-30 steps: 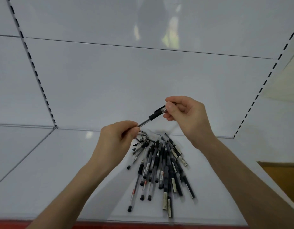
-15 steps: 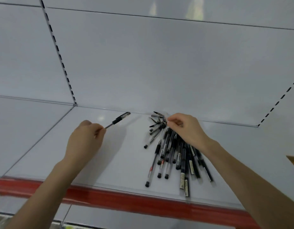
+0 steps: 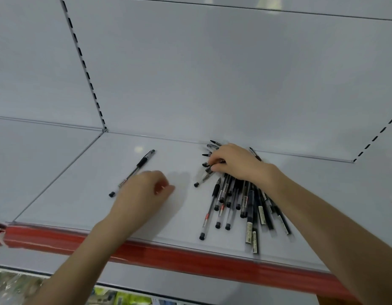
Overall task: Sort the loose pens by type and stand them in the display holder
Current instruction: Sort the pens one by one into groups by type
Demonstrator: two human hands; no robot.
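Note:
A single clear pen with a black grip lies alone on the white shelf, slanting from lower left to upper right. My left hand hovers just right of it, fingers loosely curled, holding nothing. A pile of several black and clear pens lies on the shelf's right half. My right hand rests on the pile's far end, its fingertips pinching a pen there. No display holder is in view.
A red price strip runs along the shelf's front edge. The white back panel rises behind, with slotted uprights at left and right. Another shelf bay lies to the left.
My left hand has laid the single pen down on the shelf and let go of it. My right hand moved down onto the pile's far end.

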